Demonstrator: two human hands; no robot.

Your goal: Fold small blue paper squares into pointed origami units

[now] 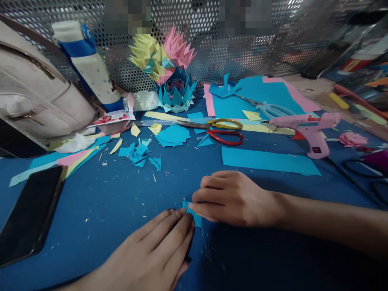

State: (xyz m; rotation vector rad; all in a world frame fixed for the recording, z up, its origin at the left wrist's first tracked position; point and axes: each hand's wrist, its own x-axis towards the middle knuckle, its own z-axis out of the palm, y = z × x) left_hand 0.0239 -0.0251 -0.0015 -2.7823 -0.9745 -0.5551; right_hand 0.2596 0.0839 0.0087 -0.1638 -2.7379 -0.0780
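Note:
A small piece of blue paper (pixel 197 219) lies on the blue tabletop between my two hands, partly hidden under the fingers. My left hand (pixel 151 246) stretches flat from the lower edge, its fingertips resting on the paper's left side. From the right comes my right hand (pixel 233 198), fingers curled, with its fingertips closed on the paper's upper right edge. A blue paper strip (pixel 269 161) lies just beyond my right hand. Farther off are folded blue paper pieces (pixel 139 154) and a stack of blue cut paper (pixel 172 135).
Scissors (pixel 226 131) with yellow and red handles lie mid-table. Behind them are light-blue pliers (pixel 273 110) and paper flowers (pixel 177 93). A pink glue gun (pixel 315 127) stands right, its cord trailing forward. Left are a phone (pixel 30 214), bottle (pixel 91 68) and bag (pixel 36 89).

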